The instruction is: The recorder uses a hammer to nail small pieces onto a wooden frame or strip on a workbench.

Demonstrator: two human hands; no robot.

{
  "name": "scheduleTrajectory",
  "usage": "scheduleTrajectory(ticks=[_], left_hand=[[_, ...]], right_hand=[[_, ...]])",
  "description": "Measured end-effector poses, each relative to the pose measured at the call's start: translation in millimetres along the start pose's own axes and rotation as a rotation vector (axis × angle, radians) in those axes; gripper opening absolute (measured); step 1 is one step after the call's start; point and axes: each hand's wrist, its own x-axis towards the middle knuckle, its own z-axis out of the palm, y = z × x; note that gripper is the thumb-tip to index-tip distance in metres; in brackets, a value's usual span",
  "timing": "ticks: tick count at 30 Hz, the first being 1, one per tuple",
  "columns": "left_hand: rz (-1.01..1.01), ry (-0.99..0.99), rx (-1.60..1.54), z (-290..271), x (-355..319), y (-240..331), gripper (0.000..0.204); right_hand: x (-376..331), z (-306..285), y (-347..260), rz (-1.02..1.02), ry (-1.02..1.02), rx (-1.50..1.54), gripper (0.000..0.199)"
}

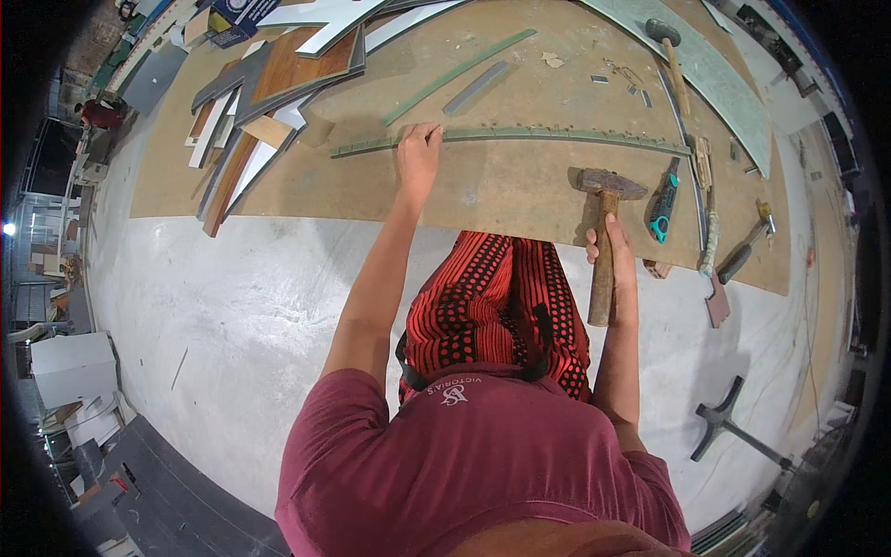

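While the left grip (419, 154) pinches the long strip (557, 136), seemingly to steady it, the right grip (620, 247) clasps the hammer (603, 264) mid-handle, perhaps for control.

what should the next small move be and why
Probably move the hammer toward the longer green strip: the right hand grips it apart from the strip, on the near side, while the left hand is at the strip.
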Motion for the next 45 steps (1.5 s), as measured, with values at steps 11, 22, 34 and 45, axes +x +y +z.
scheduleTrajectory(ticks=[11, 22, 34, 45], left_hand=[[-0.035, 0.048, 0.006, 5.4, -1.5, 7.8, 0.016], [-0.005, 0.151, 0.046, 6.3, -11.9, 10.3, 0.011], [-0.098, 0.088, 0.068, 8.5, -14.8, 12.9, 0.012], [-0.078, 0.111, 0.030, 4.7, -14.6, 16.0, 0.015]], right_hand=[[-7.6, 19.1, -1.1, -0.208, -0.016, -0.353, 0.035], [-17.5, 137.3, -46.7, -0.333, -0.128, -0.708, 0.067], [69.1, 201.0, -25.3, -0.509, -0.212, -1.040, 0.071], [51.8, 206.1, -40.5, -0.392, -0.222, -0.905, 0.070]])
